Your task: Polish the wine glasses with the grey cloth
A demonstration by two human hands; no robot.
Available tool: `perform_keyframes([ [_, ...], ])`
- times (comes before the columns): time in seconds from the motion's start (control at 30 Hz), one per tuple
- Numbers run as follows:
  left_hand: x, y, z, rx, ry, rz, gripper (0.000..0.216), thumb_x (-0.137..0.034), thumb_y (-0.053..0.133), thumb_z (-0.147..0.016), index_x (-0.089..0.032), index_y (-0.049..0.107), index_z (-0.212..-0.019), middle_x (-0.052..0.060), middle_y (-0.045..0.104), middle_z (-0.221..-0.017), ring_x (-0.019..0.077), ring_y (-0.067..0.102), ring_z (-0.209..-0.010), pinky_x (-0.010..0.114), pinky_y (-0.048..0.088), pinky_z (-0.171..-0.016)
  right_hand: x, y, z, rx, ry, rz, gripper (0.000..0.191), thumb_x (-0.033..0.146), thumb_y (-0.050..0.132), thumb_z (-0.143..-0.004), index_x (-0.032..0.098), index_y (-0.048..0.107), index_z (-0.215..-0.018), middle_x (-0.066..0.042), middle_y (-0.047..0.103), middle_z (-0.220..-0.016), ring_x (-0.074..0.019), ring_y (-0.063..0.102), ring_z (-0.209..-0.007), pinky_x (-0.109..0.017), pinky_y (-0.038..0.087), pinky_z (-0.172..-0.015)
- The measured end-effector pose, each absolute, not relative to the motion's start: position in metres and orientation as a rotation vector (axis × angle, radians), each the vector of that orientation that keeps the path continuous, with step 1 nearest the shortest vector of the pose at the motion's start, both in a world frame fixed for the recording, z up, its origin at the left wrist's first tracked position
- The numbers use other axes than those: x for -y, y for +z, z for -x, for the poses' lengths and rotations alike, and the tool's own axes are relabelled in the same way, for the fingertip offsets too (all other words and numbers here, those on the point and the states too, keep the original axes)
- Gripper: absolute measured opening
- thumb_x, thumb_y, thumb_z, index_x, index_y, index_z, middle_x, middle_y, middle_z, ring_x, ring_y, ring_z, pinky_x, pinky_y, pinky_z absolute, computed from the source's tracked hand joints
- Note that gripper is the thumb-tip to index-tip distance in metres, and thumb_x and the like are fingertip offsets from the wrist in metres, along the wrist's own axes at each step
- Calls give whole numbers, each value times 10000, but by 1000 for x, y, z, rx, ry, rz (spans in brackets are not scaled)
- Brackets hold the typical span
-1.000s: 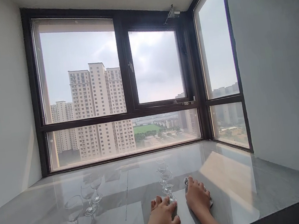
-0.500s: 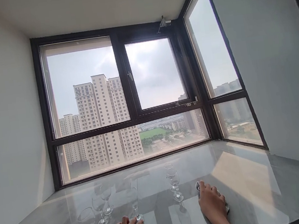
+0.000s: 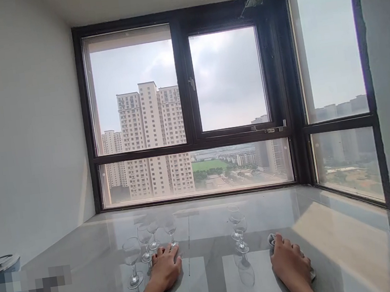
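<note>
Two bare hands reach forward over a glossy gray slab [image 3: 210, 239], set well apart. At the left hand [image 3: 166, 267], the palm faces down and the fingers are loosely bent and a little spread; its fingertips meet the foot of a clear stemmed glass [image 3: 170, 230], though I cannot tell whether they grip it or only rest against it. That glass stands upright. A second ago the left hand was over by the right-hand group, where three glasses stood; half a second ago hand and glass were between the groups. Now the glass stands beside the left-hand ones, and two remain on the right.

The right hand [image 3: 289, 260] is curled over a bunched gray cloth [image 3: 271, 241], which shows past the index finger and at the outer edge of the palm; it was on the cloth in both earlier frames too.

Around the left hand, three more glasses stand upright in a slanting row: a front glass [image 3: 133, 262], a middle glass [image 3: 145, 246] and a rear glass [image 3: 152, 230]. Between the hands and farther back is the pair, a nearer glass [image 3: 241, 235] partly covering a farther glass [image 3: 234, 215].

Beyond, a dark window frame [image 3: 184, 94] looks out on tall buildings [image 3: 154, 141].
</note>
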State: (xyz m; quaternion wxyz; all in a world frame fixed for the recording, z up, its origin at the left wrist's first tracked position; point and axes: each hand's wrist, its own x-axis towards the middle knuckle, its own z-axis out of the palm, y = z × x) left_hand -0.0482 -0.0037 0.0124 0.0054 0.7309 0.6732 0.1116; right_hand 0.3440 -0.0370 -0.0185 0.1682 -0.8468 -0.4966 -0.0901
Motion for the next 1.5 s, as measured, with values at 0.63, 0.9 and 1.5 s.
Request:
perform_keyframes([
  [0.63, 34, 17, -123, -1253, 438, -2625, 594, -398, 567, -863, -233, 617, -1431, 139, 549, -1512, 340, 477, -1388, 490, 342, -1179, 38, -13, -339, 1350, -292, 2411, 517, 91, 297, -993, 152, 524, -1453, -209, 646, -1311, -308, 591, -1229, -461, 480, -919],
  [0.9, 18, 4, -169, -1364, 399, -2529, 595, -506, 534, -888, -263, 635, -1422, 123, 448, -1619, 435, 309, -1508, 636, 177, -1239, 40, -9, -339, 1355, -330, 2419, 524, 80, 336, -972, 149, 541, -1449, -201, 660, -1300, -298, 608, -1207, -446, 483, -918],
  [1.5, 70, 28, 13, -1836, 292, -2466, 411, -353, 530, -872, -297, 716, -1234, 67, 682, -1376, 356, 446, -1419, 598, 248, -1198, 39, -13, -341, 1365, -262, 2399, 502, 88, 320, -988, 168, 547, -1429, -200, 642, -1289, -312, 588, -1211, -467, 445, -935],
])
